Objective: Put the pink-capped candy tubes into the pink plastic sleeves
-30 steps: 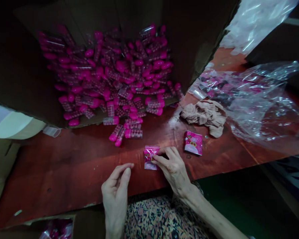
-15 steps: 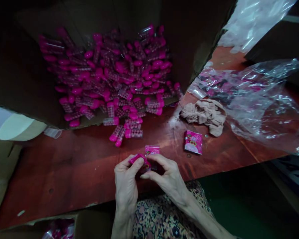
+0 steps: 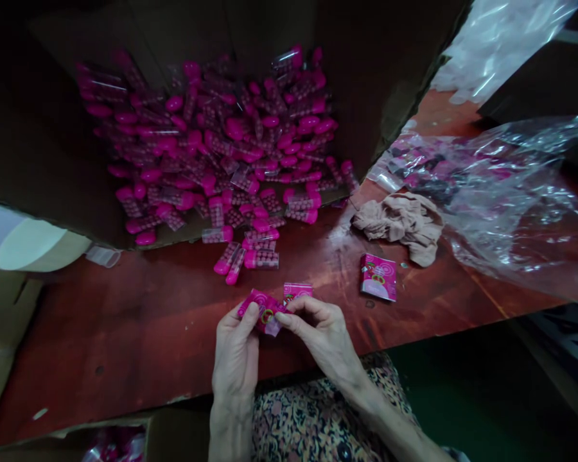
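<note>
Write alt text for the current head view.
A person's left hand holds a pink wrapper at a red table, their right hand at its edge. Beyond, pink-capped tubes lie heaped in a box, some outside it; to the right are a cloth and clear plastic.

1. The table [image 3: 125,321] here has a smooth but scuffed face with a dull sheen.
2. Nearest its front edge, the creased pink wrapper [image 3: 267,314] looks like thin, glossy film.
3. Farther from that edge, the capped tubes [image 3: 262,259] are smooth, shiny plastic; the box [image 3: 366,83] is matt cardboard, rough-edged.
4. Toward the right end: soft matt cloth [image 3: 399,224], crinkled glossy plastic bag [image 3: 525,218].
</note>
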`<action>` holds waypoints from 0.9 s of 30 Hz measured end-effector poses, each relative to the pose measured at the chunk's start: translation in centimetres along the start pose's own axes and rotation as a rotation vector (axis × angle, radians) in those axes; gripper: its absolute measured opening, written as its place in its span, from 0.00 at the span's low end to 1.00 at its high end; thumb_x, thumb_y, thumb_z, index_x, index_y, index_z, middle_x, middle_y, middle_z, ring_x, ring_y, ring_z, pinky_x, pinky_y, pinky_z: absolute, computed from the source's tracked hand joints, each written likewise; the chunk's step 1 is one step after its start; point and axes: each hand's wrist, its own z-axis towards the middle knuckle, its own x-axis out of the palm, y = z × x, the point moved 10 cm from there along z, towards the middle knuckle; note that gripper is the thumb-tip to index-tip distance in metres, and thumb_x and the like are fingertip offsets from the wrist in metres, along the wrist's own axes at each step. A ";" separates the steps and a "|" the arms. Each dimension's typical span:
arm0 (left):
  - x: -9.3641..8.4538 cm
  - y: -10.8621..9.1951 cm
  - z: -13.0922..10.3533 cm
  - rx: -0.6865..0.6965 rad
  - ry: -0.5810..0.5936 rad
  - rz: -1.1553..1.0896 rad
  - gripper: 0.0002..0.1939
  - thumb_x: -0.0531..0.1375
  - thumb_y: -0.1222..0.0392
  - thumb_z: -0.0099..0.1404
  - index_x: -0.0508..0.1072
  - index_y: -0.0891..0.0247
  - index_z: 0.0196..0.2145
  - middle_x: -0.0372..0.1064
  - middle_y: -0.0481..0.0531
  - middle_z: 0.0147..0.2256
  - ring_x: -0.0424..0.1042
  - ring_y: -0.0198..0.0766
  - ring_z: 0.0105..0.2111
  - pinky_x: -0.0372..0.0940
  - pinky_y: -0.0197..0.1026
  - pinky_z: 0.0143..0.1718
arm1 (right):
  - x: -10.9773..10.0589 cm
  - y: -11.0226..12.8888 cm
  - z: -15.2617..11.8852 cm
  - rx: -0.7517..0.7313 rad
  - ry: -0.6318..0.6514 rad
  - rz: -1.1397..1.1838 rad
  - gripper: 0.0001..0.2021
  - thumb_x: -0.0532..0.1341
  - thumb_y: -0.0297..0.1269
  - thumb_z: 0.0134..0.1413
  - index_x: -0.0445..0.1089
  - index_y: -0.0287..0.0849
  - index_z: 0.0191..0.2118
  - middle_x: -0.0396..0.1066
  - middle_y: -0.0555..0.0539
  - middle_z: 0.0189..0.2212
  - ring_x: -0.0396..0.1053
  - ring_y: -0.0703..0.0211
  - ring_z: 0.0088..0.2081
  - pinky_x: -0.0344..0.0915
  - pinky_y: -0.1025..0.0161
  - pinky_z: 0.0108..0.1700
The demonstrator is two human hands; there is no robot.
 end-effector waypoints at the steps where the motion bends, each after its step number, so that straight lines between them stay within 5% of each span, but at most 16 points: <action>1: -0.2 -0.1 0.0 0.004 -0.010 -0.011 0.10 0.68 0.60 0.45 0.77 0.67 0.27 0.75 0.50 0.26 0.69 0.30 0.27 0.64 0.32 0.33 | 0.2 0.3 0.1 -0.013 0.000 -0.017 0.07 0.63 0.37 0.45 0.70 0.39 0.24 0.68 0.53 0.20 0.62 0.65 0.23 0.60 0.67 0.28; 11: -2.0 -1.0 0.3 0.058 -0.110 -0.097 0.07 0.67 0.61 0.48 0.76 0.67 0.25 0.74 0.50 0.24 0.70 0.30 0.26 0.66 0.32 0.32 | 3.4 3.2 0.7 -0.281 0.204 -0.374 0.13 0.53 0.37 0.59 0.70 0.40 0.27 0.67 0.51 0.22 0.64 0.64 0.26 0.60 0.67 0.30; 18: -2.9 -1.2 0.6 0.023 -0.223 -0.300 0.03 0.61 0.67 0.55 0.76 0.66 0.27 0.75 0.50 0.26 0.73 0.33 0.28 0.68 0.36 0.35 | 3.7 5.2 5.2 -0.476 0.000 -1.072 0.09 0.56 0.34 0.56 0.70 0.39 0.40 0.65 0.41 0.34 0.61 0.51 0.37 0.62 0.57 0.37; 27: -2.8 -1.5 0.2 -0.051 -0.356 -0.407 0.12 0.54 0.69 0.61 0.73 0.65 0.23 0.73 0.49 0.21 0.72 0.32 0.22 0.68 0.34 0.29 | 4.2 3.6 5.8 -0.493 0.027 -1.107 0.05 0.59 0.25 0.50 0.66 0.38 0.36 0.65 0.40 0.34 0.60 0.49 0.37 0.61 0.56 0.37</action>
